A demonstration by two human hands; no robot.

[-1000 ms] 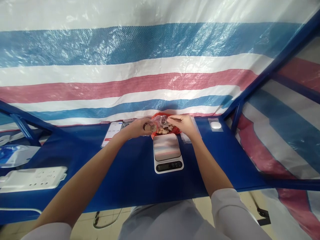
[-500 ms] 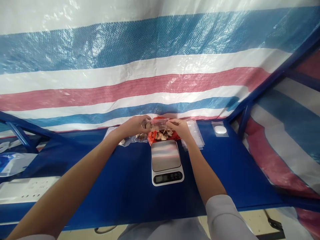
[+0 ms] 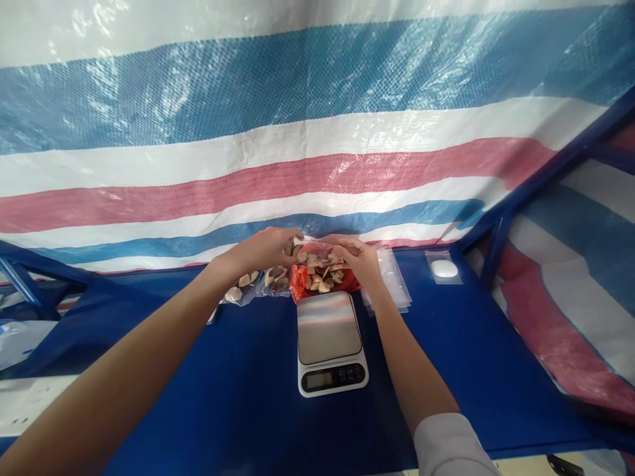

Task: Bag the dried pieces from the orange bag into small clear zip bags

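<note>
Bag of clear plastic (image 3: 320,249), centre of frame, is pinched by left hand (image 3: 270,250) and right hand (image 3: 359,256), above irregular brown-and-cream pieces (image 3: 324,281) in crumpled red plastic bag (image 3: 298,285).

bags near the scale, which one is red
The red bag lies just beyond the scale, holding loose tan pieces; the other bags there are clear.

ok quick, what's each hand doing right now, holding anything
Left hand: closed, holding one end of a clear plastic bag.
Right hand: closed, pinching the other end of that bag.
</note>
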